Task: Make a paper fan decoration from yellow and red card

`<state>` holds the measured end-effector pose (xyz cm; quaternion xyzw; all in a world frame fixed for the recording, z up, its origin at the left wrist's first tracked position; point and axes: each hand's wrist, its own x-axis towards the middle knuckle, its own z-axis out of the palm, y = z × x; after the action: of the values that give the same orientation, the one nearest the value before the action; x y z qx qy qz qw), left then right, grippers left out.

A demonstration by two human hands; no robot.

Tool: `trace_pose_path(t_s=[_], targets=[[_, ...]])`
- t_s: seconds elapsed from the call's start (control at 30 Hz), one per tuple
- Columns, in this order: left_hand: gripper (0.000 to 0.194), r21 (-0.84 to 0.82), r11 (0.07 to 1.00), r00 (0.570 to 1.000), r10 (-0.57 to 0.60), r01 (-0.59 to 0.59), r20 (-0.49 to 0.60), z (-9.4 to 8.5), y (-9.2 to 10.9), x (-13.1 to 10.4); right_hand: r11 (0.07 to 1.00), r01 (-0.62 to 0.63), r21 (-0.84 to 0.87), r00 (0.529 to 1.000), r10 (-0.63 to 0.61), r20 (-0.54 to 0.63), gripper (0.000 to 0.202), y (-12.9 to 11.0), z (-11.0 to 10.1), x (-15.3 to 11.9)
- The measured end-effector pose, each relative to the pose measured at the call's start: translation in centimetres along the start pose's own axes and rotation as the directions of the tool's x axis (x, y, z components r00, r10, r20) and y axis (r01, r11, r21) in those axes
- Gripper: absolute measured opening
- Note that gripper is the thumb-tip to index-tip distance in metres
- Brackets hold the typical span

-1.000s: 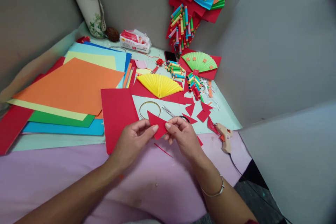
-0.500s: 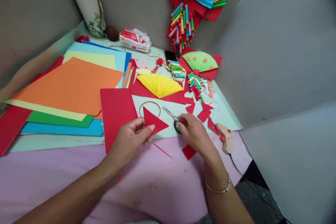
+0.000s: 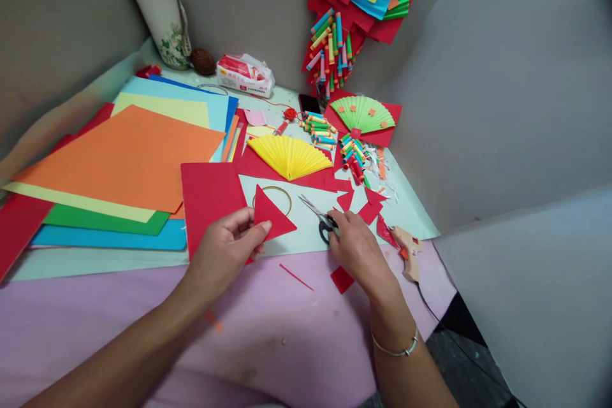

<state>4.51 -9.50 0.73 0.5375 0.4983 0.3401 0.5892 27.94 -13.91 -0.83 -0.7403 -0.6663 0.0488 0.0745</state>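
My left hand [image 3: 234,242] pinches a red paper triangle [image 3: 272,213] between thumb and fingers, above the pale green sheet. My right hand [image 3: 354,245] is at the black handles of a pair of scissors [image 3: 324,223]; its fingers are partly hidden, and the handles lie at the fingertips. The blades point up and left, towards a thin gold ring [image 3: 287,197] partly behind the triangle. A large red sheet [image 3: 208,197] lies left of the triangle. Beyond the ring sits a yellow folded fan [image 3: 290,156] on red paper.
Coloured sheets [image 3: 119,159] are stacked at left. A glue gun [image 3: 408,255] with a cord lies at right, near red scraps [image 3: 370,211]. At the back stand a white cup [image 3: 162,19] and a tissue pack [image 3: 245,74]. A green fan [image 3: 362,115] lies before the wall.
My left hand has moved slightly left with the red triangle. The scissors have turned a little, and both handle loops now show beside my right hand's fingers.
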Motion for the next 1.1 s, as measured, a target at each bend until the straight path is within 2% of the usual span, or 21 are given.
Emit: trace_pose_path(t_s=[0.17,0.27,0.33,0.43,0.5,0.53,0.63,0.83,1.0,1.1], targets=[[0.03,-0.011,1.0,0.999,0.007,-0.007,-0.038,-0.2,0.4,0.0,0.993,-0.058,0.105,0.998,0.055,0.037,0.043,0.2,-0.8,-0.2],[0.03,-0.019,1.0,0.999,0.006,-0.007,-0.052,-0.3,0.4,0.2,0.934,-0.115,0.34,0.993,0.095,0.075,0.044,0.6,-1.4,-0.6],[0.029,-0.017,1.0,0.998,0.01,-0.01,-0.056,-0.4,0.3,0.3,0.805,-0.15,0.574,0.986,0.077,0.15,0.045,0.6,-1.7,-0.8],[0.028,-0.013,1.0,0.999,0.018,-0.018,-0.048,-0.7,0.2,0.5,0.474,-0.214,0.854,0.959,-0.064,0.276,0.052,0.3,-1.7,-1.1],[0.029,-0.012,1.0,0.999,0.024,-0.025,-0.039,-1.0,0.1,0.7,0.283,-0.277,0.918,0.93,-0.161,0.33,0.054,-0.1,-1.4,-1.1],[0.03,-0.01,1.0,0.999,0.026,-0.027,-0.037,-1.1,0.1,0.8,0.215,-0.309,0.927,0.917,-0.19,0.35,0.054,-0.3,-1.2,-1.1],[0.031,-0.008,0.999,0.999,0.034,-0.034,-0.038,-1.5,0.1,1.0,0.092,-0.39,0.916,0.89,-0.218,0.4,0.056,-1.0,-0.6,-1.0],[0.031,-0.016,0.999,0.998,0.035,-0.036,-0.06,-1.9,0.7,0.9,0.008,-0.438,0.899,0.859,-0.292,0.421,0.047,-1.4,0.2,-1.1],[0.03,-0.03,0.998,0.995,0.044,-0.047,-0.09,-2.3,0.7,1.2,0.018,-0.468,0.883,0.812,-0.384,0.439,0.042,-1.8,0.0,-1.5],[0.031,-0.027,0.998,0.993,0.045,-0.048,-0.108,-2.7,0.5,1.4,0.074,-0.425,0.902,0.826,-0.376,0.42,0.042,-2.1,-0.6,-1.6]])
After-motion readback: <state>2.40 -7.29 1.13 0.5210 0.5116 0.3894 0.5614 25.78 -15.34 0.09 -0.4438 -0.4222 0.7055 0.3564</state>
